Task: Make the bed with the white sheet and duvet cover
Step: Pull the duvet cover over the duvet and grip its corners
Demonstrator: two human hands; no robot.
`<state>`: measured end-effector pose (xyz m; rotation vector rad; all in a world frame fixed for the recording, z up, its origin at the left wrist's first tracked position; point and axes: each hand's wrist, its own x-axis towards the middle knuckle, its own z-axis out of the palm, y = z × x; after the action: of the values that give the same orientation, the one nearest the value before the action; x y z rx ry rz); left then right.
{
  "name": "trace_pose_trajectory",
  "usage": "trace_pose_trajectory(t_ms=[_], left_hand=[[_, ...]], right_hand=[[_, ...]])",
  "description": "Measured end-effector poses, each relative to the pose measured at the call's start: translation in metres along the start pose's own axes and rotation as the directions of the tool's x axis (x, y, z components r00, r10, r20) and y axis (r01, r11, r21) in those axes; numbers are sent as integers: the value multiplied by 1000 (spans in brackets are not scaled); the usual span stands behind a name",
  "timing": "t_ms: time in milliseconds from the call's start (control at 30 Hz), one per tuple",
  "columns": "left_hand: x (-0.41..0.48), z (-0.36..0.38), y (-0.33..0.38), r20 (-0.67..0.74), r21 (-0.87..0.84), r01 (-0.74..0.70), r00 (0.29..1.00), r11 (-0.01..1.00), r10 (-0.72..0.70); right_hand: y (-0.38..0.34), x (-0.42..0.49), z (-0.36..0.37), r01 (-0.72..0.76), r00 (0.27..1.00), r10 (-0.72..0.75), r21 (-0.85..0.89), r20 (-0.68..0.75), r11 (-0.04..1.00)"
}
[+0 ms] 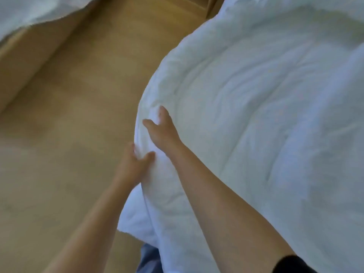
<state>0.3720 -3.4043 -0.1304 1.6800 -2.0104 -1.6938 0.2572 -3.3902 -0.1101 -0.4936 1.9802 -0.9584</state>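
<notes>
Far left, top: I see a second heap of white bedding (29,10) up and to the left of the duvet (266,115), well apart from it, lying on a pale wooden frame (25,62).
Left to middle: a wooden floor (69,134) runs along the duvet's left edge, between the duvet and that frame.
Left hand: the left hand (136,160) sits at the duvet's left edge, the lower of the two hands. Its thumb is on the near side and its fingers are curled round the far side, pinching a bunch of the fabric.
Bottom middle: a strip of blue cloth (147,257) shows just beside the duvet's drooping lower corner. It is too blurred for me to say what it is.
Right hand: the right hand (159,133) is just above the left one on the same edge. It holds a ridge of the duvet between thumb and forefinger. The other fingers are sunk in the folds, and I cannot see them.
Duvet: white, quilted and puffy, it fills the right half of my view. Its left edge is bunched where both hands hold it.
Top, right of middle: a wooden panel (213,6) stands just past the duvet's upper left edge.
Bottom right: a black sleeve (293,264) covers the top of the right arm, which reaches across the duvet's lower part.
</notes>
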Motion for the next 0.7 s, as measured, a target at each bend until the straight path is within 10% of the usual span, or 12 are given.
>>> trace_pose_trajectory(t_ms=[333,533,700], left_hand=[[-13,59,15,60,-21,14,998,1000,-13],[28,-36,-26,-268,495,109,963,862,33],[13,9,-10,-76,718,-105,971,688,228]], right_hand=[[68,-26,-56,-84,994,86,40,-62,996],[85,-26,-52,-111,993,115,-106,29,988],[100,-34,-42,-92,995,96,-284,1,954]])
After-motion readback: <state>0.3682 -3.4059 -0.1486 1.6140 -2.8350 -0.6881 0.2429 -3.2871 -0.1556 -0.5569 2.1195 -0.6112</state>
